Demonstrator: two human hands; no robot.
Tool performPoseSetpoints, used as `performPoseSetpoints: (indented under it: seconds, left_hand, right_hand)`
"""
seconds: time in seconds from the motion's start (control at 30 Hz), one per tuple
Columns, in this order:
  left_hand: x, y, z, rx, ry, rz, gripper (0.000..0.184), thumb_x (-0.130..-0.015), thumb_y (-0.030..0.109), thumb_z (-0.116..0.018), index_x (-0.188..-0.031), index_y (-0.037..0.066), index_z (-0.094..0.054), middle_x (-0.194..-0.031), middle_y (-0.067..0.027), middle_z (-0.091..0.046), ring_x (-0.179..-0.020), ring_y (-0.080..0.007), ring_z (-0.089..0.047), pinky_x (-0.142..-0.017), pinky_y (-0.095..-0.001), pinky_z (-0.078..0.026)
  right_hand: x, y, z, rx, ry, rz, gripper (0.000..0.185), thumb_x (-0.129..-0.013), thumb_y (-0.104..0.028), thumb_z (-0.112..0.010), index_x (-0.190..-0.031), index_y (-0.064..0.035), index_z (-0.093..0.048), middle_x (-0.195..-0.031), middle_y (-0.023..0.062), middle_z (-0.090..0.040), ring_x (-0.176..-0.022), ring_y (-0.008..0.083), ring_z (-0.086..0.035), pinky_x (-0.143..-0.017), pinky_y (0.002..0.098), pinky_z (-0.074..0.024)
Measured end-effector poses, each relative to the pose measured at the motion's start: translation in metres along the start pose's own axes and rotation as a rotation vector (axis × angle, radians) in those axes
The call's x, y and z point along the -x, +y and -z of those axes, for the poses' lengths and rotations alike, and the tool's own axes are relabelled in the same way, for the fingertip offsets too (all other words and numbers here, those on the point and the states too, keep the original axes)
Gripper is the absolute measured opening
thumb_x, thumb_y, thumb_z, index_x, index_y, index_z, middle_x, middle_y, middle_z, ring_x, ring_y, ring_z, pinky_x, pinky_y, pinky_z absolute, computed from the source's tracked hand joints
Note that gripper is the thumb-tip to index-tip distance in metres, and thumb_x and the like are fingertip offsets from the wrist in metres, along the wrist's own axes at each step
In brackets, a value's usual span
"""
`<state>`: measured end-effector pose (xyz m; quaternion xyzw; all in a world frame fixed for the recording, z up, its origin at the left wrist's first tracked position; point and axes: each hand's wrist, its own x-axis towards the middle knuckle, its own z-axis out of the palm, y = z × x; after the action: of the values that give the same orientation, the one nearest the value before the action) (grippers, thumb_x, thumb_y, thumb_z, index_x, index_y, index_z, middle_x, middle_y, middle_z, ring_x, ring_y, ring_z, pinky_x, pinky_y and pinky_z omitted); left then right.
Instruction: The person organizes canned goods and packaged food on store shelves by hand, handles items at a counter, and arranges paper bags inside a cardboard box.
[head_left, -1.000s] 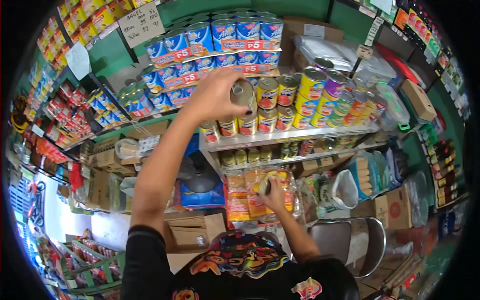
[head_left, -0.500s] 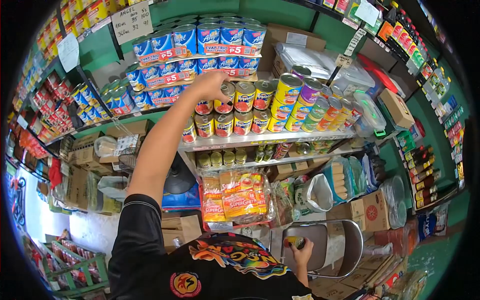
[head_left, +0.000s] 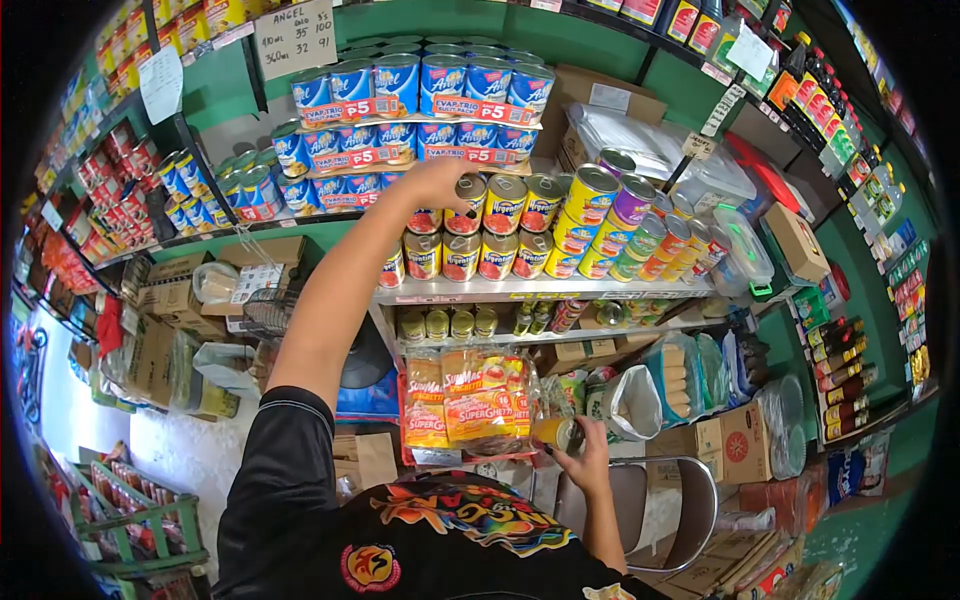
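My left hand (head_left: pixel 445 190) reaches to the shelf, its fingers curled round the top of an Argentina can (head_left: pixel 466 204) in the upper row. Beside that can stand more Argentina cans (head_left: pixel 505 205), stacked two high along the metal shelf edge (head_left: pixel 520 287). Lower down, my right hand (head_left: pixel 588 456) holds a small can (head_left: pixel 558 433) lying tilted, its metal end toward the palm. That can is just right of the spaghetti packs (head_left: pixel 478 405).
Blue Angel cans (head_left: pixel 440 85) are stacked behind my left hand. Yellow cans (head_left: pixel 588 195) stand right of the Argentina cans. A chair (head_left: pixel 690 510) is at the lower right, near cardboard boxes (head_left: pixel 735 440). An open white bag (head_left: pixel 633 402) stands beyond my right hand.
My left hand has lowered a can onto the upper row and stays on it. My right hand moved down toward the chair, then back up beside the spaghetti packs, still holding its can.
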<state>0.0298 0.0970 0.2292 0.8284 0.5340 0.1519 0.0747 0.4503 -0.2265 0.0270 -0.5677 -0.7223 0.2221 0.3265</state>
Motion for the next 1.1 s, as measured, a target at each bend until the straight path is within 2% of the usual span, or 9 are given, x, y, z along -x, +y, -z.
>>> performPoseSetpoints:
  seconds: [0.17,0.2,0.27,0.33,0.37,0.47,0.57,0.8,1.1]
  left_hand:
    - [0.044,0.025,0.014,0.243,0.397,-0.056,0.082,-0.073,0.028,-0.081,-0.144,0.004,-0.047,-0.146,-0.0204,-0.05,-0.133,-0.0359,-0.05,-0.11,-0.044,-0.041]
    - [0.062,0.037,0.015,0.219,0.574,-0.057,0.072,-0.079,0.017,-0.076,-0.144,0.003,-0.048,-0.142,-0.0186,-0.054,-0.13,-0.0331,-0.054,-0.109,-0.043,-0.042]
    - [0.091,0.05,-0.006,0.398,0.844,-0.023,0.059,-0.081,0.013,-0.071,-0.136,0.001,-0.054,-0.133,-0.0187,-0.06,-0.123,-0.0335,-0.058,-0.105,-0.0424,-0.044]
    - [0.129,0.07,-0.036,0.564,1.055,0.038,0.046,-0.082,0.007,-0.067,-0.127,0.0,-0.059,-0.124,-0.0176,-0.064,-0.116,-0.0329,-0.061,-0.101,-0.0407,-0.046]
    - [0.15,0.084,-0.054,0.638,1.134,0.078,0.04,-0.082,0.003,-0.064,-0.121,0.0,-0.061,-0.118,-0.0166,-0.066,-0.112,-0.0321,-0.063,-0.099,-0.0393,-0.047]
    - [0.222,0.106,-0.114,0.535,0.976,0.183,0.033,-0.08,-0.003,-0.061,-0.113,-0.001,-0.064,-0.109,-0.0153,-0.068,-0.106,-0.0307,-0.065,-0.095,-0.037,-0.048]
    - [0.299,0.114,-0.169,0.615,0.804,0.382,0.034,-0.08,-0.006,-0.06,-0.113,-0.001,-0.065,-0.107,-0.0162,-0.068,-0.101,-0.0287,-0.066,-0.092,-0.0368,-0.05]
    - [0.46,0.097,-0.229,0.508,0.853,0.813,0.035,-0.086,-0.001,-0.061,-0.121,-0.004,-0.062,-0.109,-0.0149,-0.067,-0.102,-0.0252,-0.064,-0.094,-0.0371,-0.049]
    - [0.432,0.094,-0.21,0.479,0.966,0.809,0.034,-0.087,-0.001,-0.062,-0.121,-0.004,-0.061,-0.108,-0.0153,-0.066,-0.103,-0.0272,-0.062,-0.097,-0.0384,-0.046]
  right_hand:
    - [-0.078,-0.066,0.038,-0.087,-0.088,0.214,0.074,-0.062,-0.016,-0.083,-0.128,0.0029,-0.057,-0.117,0.0198,-0.059,-0.111,0.038,-0.058,-0.097,0.0408,-0.0467]
    - [-0.101,-0.089,0.051,-0.076,-0.09,0.29,0.076,-0.062,-0.015,-0.083,-0.131,0.0025,-0.056,-0.115,0.0196,-0.059,-0.11,0.0375,-0.058,-0.096,0.0402,-0.047]
    - [-0.147,-0.123,0.07,-0.013,-0.029,0.551,0.09,-0.063,-0.013,-0.08,-0.145,-0.0005,-0.046,-0.116,0.019,-0.061,-0.104,0.0363,-0.06,-0.093,0.0408,-0.0474]
    - [-0.2,-0.166,0.077,-0.104,0.083,0.68,0.092,-0.066,-0.013,-0.081,-0.148,-0.0009,-0.042,-0.122,0.016,-0.061,-0.115,0.0298,-0.06,-0.099,0.039,-0.0474]
    - [-0.232,-0.178,0.075,-0.327,-0.008,0.616,0.089,-0.068,-0.01,-0.08,-0.148,-0.0019,-0.041,-0.125,0.0129,-0.06,-0.118,0.0243,-0.06,-0.102,0.0368,-0.0466]
    - [-0.322,-0.213,0.056,-0.56,-0.05,0.61,0.082,-0.071,0.002,-0.074,-0.146,-0.0004,-0.039,-0.124,0.0096,-0.061,-0.114,0.0198,-0.06,-0.099,0.034,-0.0484]
    - [-0.4,-0.218,0.023,-0.514,0.032,0.565,0.088,-0.066,-0.002,-0.076,-0.146,-0.0014,-0.039,-0.129,0.0196,-0.062,-0.115,0.0252,-0.061,-0.096,0.0352,-0.0498]
    - [-0.45,-0.202,-0.014,-0.493,-0.148,0.482,0.09,-0.065,0.0,-0.076,-0.147,-0.0028,-0.038,-0.134,0.0251,-0.057,-0.117,0.0309,-0.06,-0.097,0.0393,-0.0495]
    - [-0.429,-0.2,-0.022,-0.558,-0.148,0.473,0.102,-0.068,0.0,-0.077,-0.154,0.0013,-0.021,-0.135,0.0243,-0.054,-0.115,0.0267,-0.061,-0.097,0.0377,-0.0501]
